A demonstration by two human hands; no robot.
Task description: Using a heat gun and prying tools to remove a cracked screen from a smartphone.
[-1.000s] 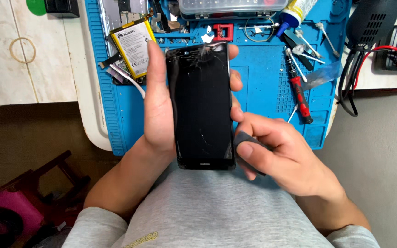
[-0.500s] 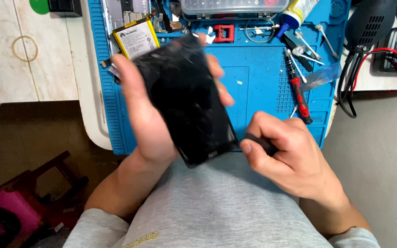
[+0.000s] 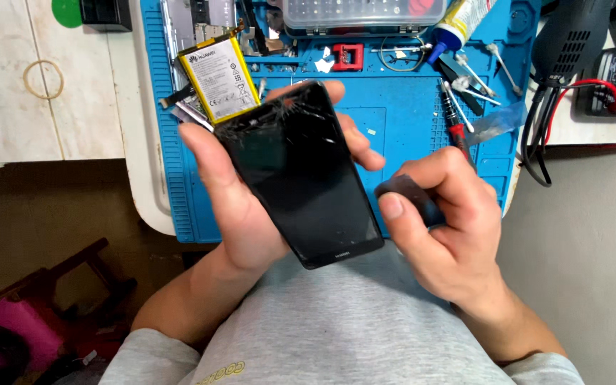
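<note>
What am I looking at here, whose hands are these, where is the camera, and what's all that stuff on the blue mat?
This is one view from a camera worn on a person's head, looking down at their own two bare hands above their lap. The left hand grips a black smartphone with cracked glass near its top edge, tilted at a slant. The right hand holds a small dark tool next to the phone's right side; what kind of tool it is cannot be told.

Behind the hands lies a blue work mat on a pale table. On the mat are a flat yellow-edged phone battery, a red-handled screwdriver, a clear plastic box of bits, a glue tube and a small red part. Dark cables hang at the right.
</note>
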